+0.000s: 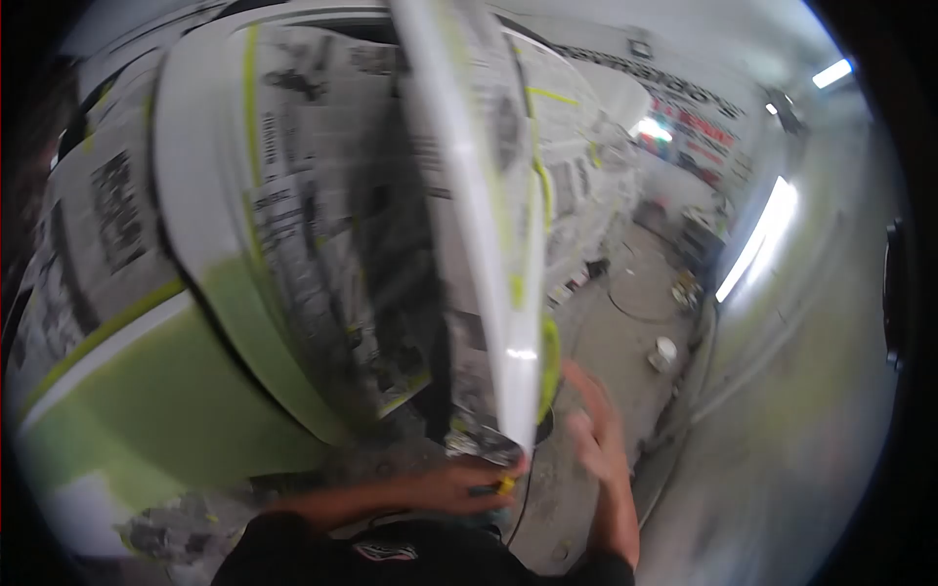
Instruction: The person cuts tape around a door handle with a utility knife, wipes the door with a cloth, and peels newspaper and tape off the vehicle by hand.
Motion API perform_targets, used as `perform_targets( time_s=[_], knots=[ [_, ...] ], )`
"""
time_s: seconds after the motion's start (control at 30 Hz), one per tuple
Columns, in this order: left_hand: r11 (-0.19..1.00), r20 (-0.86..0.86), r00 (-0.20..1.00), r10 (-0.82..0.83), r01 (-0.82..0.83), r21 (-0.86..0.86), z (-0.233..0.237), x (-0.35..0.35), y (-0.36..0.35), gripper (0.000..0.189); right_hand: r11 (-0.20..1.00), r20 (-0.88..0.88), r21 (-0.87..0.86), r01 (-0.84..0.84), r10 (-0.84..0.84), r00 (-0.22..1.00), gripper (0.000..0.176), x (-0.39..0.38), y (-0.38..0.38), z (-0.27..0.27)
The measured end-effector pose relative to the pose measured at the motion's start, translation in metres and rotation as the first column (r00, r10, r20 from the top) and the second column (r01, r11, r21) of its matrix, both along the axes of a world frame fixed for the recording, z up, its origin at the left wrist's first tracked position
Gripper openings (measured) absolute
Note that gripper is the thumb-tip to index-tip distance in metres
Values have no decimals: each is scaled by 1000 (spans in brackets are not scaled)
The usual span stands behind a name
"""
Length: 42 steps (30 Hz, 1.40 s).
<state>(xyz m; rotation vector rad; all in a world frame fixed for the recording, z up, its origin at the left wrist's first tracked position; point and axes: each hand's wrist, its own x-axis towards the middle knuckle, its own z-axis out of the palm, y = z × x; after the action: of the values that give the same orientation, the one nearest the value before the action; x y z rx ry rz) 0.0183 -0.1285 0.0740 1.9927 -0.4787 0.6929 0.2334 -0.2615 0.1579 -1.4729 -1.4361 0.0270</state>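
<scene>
- Door panel (489, 244), white and seen edge-on, runs from top centre of the frame to lower centre; newspaper (313, 225) and green tape (107, 327) cover the car body to its left.
- Left hand (454, 485), lower centre, is closed around a small yellow item (505, 483) at the panel's bottom edge; motion blur hides what the item is.
- Right hand (594, 430), just right of the panel's bottom, is empty, fingers spread, not touching the panel.
- White container (664, 354) stands on the floor (625, 391), right of centre.
</scene>
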Motion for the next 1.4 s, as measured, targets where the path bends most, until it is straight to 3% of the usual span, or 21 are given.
perform_targets(
  time_s=[0.1,0.13,0.23,0.37,0.43,0.47,0.5,0.53,0.57,0.6,0.63,0.7,0.77,0.87,0.97,1.03,1.1,1.13,1.23,1.33,1.4],
  knots=[
    [997,87,996,-25,31,-67,3,33,-25,46,995,90,68,76,-82,993,50,-26,-53,24],
    [993,42,997,-58,62,-100,7,42,-36,50,987,135,130,91,-109,985,41,-33,-62,33],
    [989,-13,990,-139,138,-54,-13,91,-66,55,938,235,110,328,-345,909,49,-41,-76,38],
    [966,-123,961,-248,236,-104,-15,171,-114,46,857,302,34,515,-500,812,24,14,-118,37],
    [945,-203,946,-255,199,-259,7,205,-138,40,774,331,-7,633,-596,732,22,46,-147,44],
    [941,-38,977,-212,194,-276,-5,237,-156,39,764,327,120,634,-633,702,13,64,-150,40],
    [911,124,969,-214,244,-333,-2,256,-162,37,774,296,79,629,-620,726,13,81,-162,45],
    [912,61,967,-247,253,-323,-4,270,-168,34,734,329,30,679,-649,686,13,91,-171,52],
    [894,133,959,-250,282,-349,-11,264,-163,27,673,322,112,731,-720,614,12,86,-159,45],
    [903,-100,936,-338,292,-316,-4,267,-163,23,644,271,145,751,-756,596,9,107,-168,47],
    [889,-75,933,-352,309,-337,-14,266,-158,26,571,234,164,804,-814,531,7,119,-169,41],
    [861,-25,925,-379,343,-377,-35,265,-150,51,431,99,223,875,-902,419,12,161,-173,26],
    [927,-269,909,-318,239,-290,-27,244,-123,48,327,6,268,906,-941,338,14,208,-178,18],
    [915,-315,898,-308,189,-357,-81,181,-55,46,256,31,282,925,-966,258,17,227,-170,-3],
    [878,-391,886,-248,34,-478,-113,157,-10,41,264,-18,237,935,-961,276,19,260,-181,-5],
    [883,-480,866,-140,-110,-456,-140,170,-11,39,336,-101,244,910,-924,369,21,320,-209,-54],
    [886,-540,839,-59,-205,-415,-131,167,4,38,398,-160,339,853,-869,469,25,332,-216,-55],
    [857,-645,758,-99,-265,-442,-122,165,4,38,385,-186,335,860,-868,461,26,324,-215,-50],
    [852,-640,759,-122,-250,-459,-141,171,9,38,370,-332,400,839,-794,509,28,294,-198,-45],
    [820,-670,727,-149,-288,-495,-130,172,3,37,354,-276,366,861,-842,463,25,284,-192,-48],
    [782,-658,729,-191,-292,-550,-147,174,-3,36,59,198,545,836,-978,-61,22,256,-183,-43]
  ],
)
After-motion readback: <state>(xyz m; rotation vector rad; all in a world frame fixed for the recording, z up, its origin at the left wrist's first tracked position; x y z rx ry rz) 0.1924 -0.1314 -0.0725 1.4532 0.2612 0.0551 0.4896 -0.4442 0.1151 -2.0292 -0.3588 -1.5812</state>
